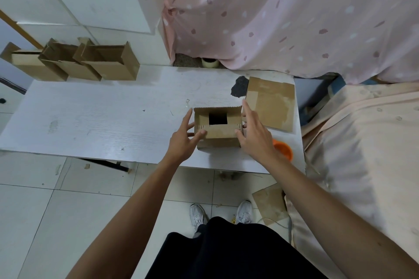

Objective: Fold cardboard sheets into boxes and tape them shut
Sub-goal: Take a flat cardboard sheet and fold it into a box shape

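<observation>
The half-folded cardboard box (217, 140) sits on the white table (90, 120) between my hands, my left hand (182, 140) against its left side and my right hand (254, 136) against its right. Neither hand clasps it: the fingers are straight and spread, only touching the cardboard.

- Open boxes in a row (27, 64) (68, 69) (113, 68): three
- Partly folded box (217, 136): one
- Flat cardboard sheets (269, 104) (269, 204): two
- Tape roll (210, 62): one
- Orange round thing (283, 150): one
- White shoes (197, 213) (244, 210): two
</observation>
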